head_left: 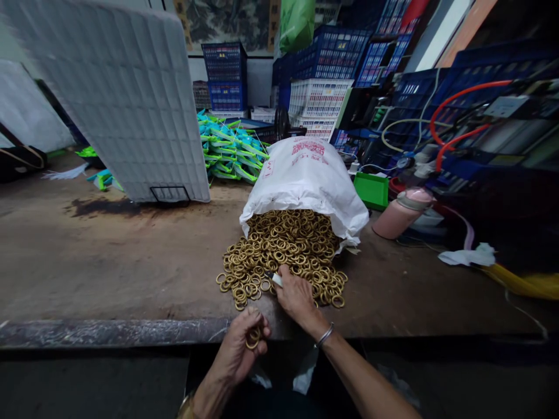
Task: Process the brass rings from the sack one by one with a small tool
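Note:
A white sack [305, 174] lies on its side on the brown workbench [109, 262], spilling a heap of brass rings [283, 250] toward me. My left hand [242, 346] is closed at the bench's front edge, pinching a few brass rings between thumb and fingers. My right hand [297, 294], with a bangle on its wrist, reaches into the near edge of the heap and grips a small white-tipped tool [276, 279] that pokes among the rings.
A large white grid tray [126, 99] leans upright at the back left. Green and blue packaged items [231, 151] are stacked behind the sack. A green box [372, 190], pink bottle [402, 212], stacked blue and white crates [323, 70] and red hoses [454, 116] crowd the right.

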Demonstrator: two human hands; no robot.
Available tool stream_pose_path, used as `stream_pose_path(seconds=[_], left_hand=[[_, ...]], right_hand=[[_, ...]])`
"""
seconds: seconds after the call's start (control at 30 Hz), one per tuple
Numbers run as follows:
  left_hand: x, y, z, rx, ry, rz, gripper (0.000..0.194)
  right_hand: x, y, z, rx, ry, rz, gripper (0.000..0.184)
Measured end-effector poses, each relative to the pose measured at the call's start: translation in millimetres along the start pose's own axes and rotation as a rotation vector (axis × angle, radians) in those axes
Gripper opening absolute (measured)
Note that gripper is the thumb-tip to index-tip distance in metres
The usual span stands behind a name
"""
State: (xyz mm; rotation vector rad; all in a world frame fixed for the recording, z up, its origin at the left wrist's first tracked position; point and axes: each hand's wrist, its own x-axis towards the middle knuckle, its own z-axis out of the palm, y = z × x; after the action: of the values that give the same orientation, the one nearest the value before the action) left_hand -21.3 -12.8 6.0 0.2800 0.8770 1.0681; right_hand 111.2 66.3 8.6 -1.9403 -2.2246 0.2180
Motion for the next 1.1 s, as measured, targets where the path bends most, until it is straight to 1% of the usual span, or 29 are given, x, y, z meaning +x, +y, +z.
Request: stream_pose_path(seconds=[0.07, 0.13, 0.27, 0.37, 0.47, 0.5, 0.57, 0.63, 0.7, 0.73, 0.77, 0.87, 0.9, 0.93, 1.0, 1.07, 1.1], left_hand=[[5, 0, 4.4, 0.045, 0.011, 0.024, 0.026], [10, 0, 8.0, 0.096, 0.038, 0.065, 0.029], [19, -2, 11.7, 0.237, 0.082, 0.195, 0.041], [22, -1, 15.0, 0.343, 0.085, 0.245, 0.035], [21, 3, 20.6, 0.429, 0.087, 0.277, 0.027], [19, 5, 22.5, 0.461, 0.087, 0.31, 0.025], [17, 8, 25.4, 0.539, 0.084, 0.417, 0.021], [14, 9, 26.2, 0.618, 0.062, 0.524, 0.019], [13, 9, 24.9, 0.653, 0.03, 0.565, 0.018], [12, 8, 23.6, 0.646, 0.013, 0.539, 0.019], [12, 7, 22.1, 0.624, -0.004, 0.477, 0.021], [10, 6, 18.0, 0.497, -0.054, 0.226, 0.026], [9, 5, 17.1, 0.453, -0.078, 0.17, 0.027], [8, 5, 16.7, 0.416, -0.099, 0.141, 0.028], [6, 5, 17.1, 0.37, -0.134, 0.132, 0.029], [4, 5, 18.6, 0.352, -0.134, 0.134, 0.028], [4, 5, 19.5, 0.35, -0.121, 0.139, 0.028]], right_hand=[[2, 4, -1, 0.057, 0.0, -0.009, 0.012], [1, 7, -2, 0.165, 0.006, -0.025, 0.012], [-8, 9, -10, 0.502, -0.004, -0.083, 0.009], [-17, 6, -15, 0.761, -0.044, -0.127, 0.017], [-23, 5, -14, 0.94, -0.106, -0.083, 0.021], [-24, 4, -13, 0.978, -0.128, -0.058, 0.021], [-25, 4, -11, 1.019, -0.169, -0.035, 0.022], [-24, 4, -10, 0.998, -0.172, -0.045, 0.022], [-24, 3, -10, 0.955, -0.148, -0.056, 0.02], [-24, 2, -10, 0.937, -0.138, -0.053, 0.019], [-25, 1, -10, 0.928, -0.135, -0.046, 0.018], [-27, 0, -8, 0.923, -0.148, -0.031, 0.016], [-27, 0, -8, 0.929, -0.149, -0.034, 0.015], [-27, 1, -7, 0.945, -0.149, -0.041, 0.016], [-27, 2, -5, 0.988, -0.149, -0.056, 0.018], [-28, 4, -5, 0.989, -0.12, -0.053, 0.022], [-28, 6, -5, 0.952, -0.093, -0.053, 0.023]])
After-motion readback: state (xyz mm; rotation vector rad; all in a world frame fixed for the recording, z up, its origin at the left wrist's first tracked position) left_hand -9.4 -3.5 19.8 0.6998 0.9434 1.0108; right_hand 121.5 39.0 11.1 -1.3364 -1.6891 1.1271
